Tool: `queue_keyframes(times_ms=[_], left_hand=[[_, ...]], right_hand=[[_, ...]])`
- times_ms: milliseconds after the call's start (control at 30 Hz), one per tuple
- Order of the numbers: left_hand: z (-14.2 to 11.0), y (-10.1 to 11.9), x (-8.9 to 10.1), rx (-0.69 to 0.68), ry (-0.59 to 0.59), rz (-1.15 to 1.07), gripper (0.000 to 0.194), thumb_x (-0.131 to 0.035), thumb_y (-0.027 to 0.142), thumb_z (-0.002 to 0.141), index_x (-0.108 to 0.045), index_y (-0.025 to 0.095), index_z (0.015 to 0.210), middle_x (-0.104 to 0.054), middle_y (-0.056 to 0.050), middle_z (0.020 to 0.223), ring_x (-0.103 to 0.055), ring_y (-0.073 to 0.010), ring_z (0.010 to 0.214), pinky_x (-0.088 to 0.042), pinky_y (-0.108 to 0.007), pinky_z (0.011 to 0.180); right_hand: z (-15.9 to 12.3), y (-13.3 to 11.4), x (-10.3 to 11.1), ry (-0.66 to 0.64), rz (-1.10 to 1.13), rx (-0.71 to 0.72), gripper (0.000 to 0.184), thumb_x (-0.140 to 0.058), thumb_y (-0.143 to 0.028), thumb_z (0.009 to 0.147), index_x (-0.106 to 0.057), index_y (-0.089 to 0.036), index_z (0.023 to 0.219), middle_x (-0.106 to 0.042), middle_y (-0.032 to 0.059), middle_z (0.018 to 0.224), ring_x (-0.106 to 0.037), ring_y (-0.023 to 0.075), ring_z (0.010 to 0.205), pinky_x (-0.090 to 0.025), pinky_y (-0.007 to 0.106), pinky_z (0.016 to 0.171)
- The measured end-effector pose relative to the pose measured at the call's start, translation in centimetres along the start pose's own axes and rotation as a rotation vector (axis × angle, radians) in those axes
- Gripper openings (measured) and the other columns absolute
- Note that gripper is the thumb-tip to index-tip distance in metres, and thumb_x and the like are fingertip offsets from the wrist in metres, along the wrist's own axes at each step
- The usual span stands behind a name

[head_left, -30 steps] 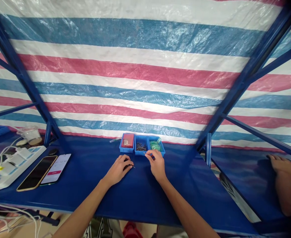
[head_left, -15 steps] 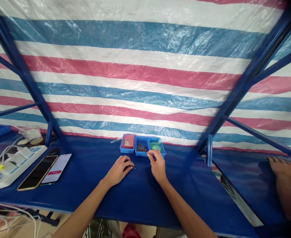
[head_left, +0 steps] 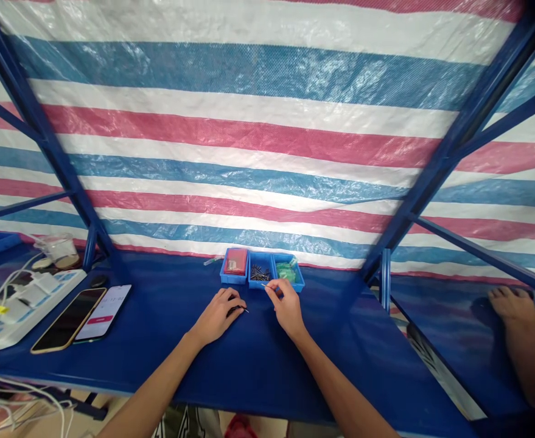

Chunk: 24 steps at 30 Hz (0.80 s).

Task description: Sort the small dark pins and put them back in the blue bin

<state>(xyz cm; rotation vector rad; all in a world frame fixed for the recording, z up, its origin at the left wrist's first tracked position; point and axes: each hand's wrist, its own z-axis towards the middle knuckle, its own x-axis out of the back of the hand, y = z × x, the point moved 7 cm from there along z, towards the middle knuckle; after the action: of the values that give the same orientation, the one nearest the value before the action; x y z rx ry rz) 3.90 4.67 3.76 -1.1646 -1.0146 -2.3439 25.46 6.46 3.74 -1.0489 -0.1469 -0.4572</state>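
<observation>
hands are apart, w/ l hand [head_left: 216, 317] pinching a thin dark pc [head_left: 247, 310] nr the tabletop [head_left: 249, 365] & r hand [head_left: 288, 308] pinching a tiny pale-tipped pc [head_left: 263, 285] by the front edge of the mid blue bin [head_left: 254, 283] of dark screw-like bits [head_left: 258, 274], btwn red-pack bin [head_left: 233, 279] & green-pack bin [head_left: 300, 285].

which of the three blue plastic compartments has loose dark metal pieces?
The middle blue plastic compartment: slim dark metal pieces lie loose in it, while the left compartment holds red contents and the right compartment green contents.
</observation>
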Motion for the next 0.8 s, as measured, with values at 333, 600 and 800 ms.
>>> queue_keyframes(times_ms=[333,600,800], left_hand=[[0.02,0.03,0.08,-0.008,0.016,-0.002,0.029,-0.046,0.035,0.109,-0.074,0.029,0.115,-0.062,-0.006,0.115,-0.058,-0.0237,0.107,-0.053,-0.042,0.098],[0.05,-0.01,0.00,-0.012,0.011,-0.005,0.030,-0.046,0.037,0.109,-0.074,0.030,0.116,-0.062,-0.006,0.115,-0.059,-0.0236,0.106,-0.053,-0.043,0.098],[0.03,-0.07,-0.09,-0.011,0.008,0.009,0.027,-0.047,0.035,0.109,-0.073,0.030,0.114,-0.062,-0.005,0.115,-0.060,-0.0230,0.106,-0.053,-0.041,0.097]], right_hand=[[-0.11,-1.07,-0.13,-0.035,-0.224,0.152,0.018,-0.054,-0.030,0.102,-0.068,-0.028,0.090,-0.065,0.0041,0.096,-0.058,0.0258,0.096,-0.047,0.039,0.089],[-0.01,-1.13,0.23,0.005,-0.170,0.137,0.016,-0.050,-0.031,0.104,-0.064,-0.028,0.096,-0.062,0.0043,0.101,-0.060,0.0245,0.096,-0.048,0.037,0.088],[0.00,-0.45,0.59,0.044,-0.101,0.043,0.021,-0.045,-0.039,0.105,-0.060,-0.027,0.099,-0.063,0.0033,0.098,-0.063,0.0225,0.089,-0.051,0.034,0.082]])
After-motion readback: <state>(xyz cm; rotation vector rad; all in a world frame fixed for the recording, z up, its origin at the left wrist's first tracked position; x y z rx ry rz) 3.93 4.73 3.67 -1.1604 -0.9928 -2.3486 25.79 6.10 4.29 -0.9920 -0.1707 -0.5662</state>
